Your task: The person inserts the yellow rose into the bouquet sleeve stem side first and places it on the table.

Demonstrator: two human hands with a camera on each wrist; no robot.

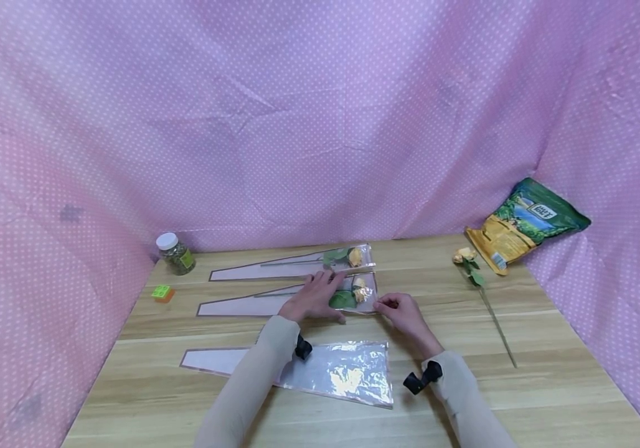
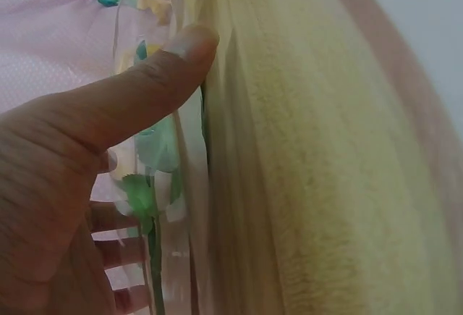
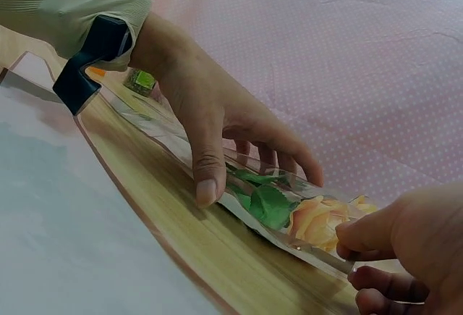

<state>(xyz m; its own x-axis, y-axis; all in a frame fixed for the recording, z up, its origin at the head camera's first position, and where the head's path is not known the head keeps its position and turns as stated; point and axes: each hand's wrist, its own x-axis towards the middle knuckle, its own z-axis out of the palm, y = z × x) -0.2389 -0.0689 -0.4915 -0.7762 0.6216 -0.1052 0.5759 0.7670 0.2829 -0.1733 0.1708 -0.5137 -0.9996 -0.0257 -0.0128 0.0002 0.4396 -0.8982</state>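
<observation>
Left hand (image 1: 313,298): one, centre of the frame, fingers spread over the middle sleeve (image 1: 219,308), thumb extended at its near edge. Right hand (image 1: 406,317): one, just right of centre, thumb and forefinger pinching the near corner of that sleeve's wide end. Middle sleeve: tapered, dark-edged, clear-fronted, lying across the centre with its narrow end to the left; inside it, a peach rose (image 1: 361,292), bloom towards the wide end. Upper sleeve (image 1: 241,272): similar, just above the middle one, containing a second rose (image 1: 355,257). Lower sleeve (image 1: 337,370): flat, lower centre, glossy, partly behind the left forearm. Loose rose (image 1: 475,278): right of the frame, stem slanting down to the right. Green and yellow bag (image 1: 527,221): right edge area, leaning against pink dotted cloth (image 1: 320,124). White-lidded jar (image 1: 177,254) and green-orange block (image 1: 163,294): left of the frame, on the wooden table (image 1: 146,373).
</observation>
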